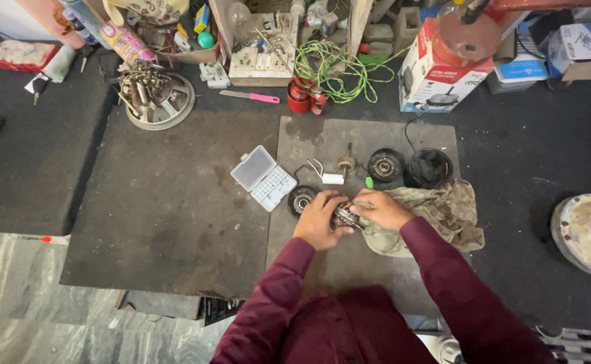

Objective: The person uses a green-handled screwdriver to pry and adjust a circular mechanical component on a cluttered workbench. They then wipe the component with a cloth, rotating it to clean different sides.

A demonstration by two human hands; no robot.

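I am seeing the dark floor mat [167, 202] lying under everything, the stained rag [444, 212] bunching beside my right hand [383, 210]. Both hands are closing on a small metal motor part [345, 216], the left hand [319, 221] gripping its near end, in front of the open clear plastic case [263, 177].

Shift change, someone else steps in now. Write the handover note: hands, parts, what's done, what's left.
Left hand and right hand together grip a small metal motor part over the mat, beside the rag.
Laid out on the mat: open bit case, round black part, shaft, black disc, black cap.
Done: the unit lies in pieces.
Left: the part in hand is still being handled; the other pieces lie untouched.
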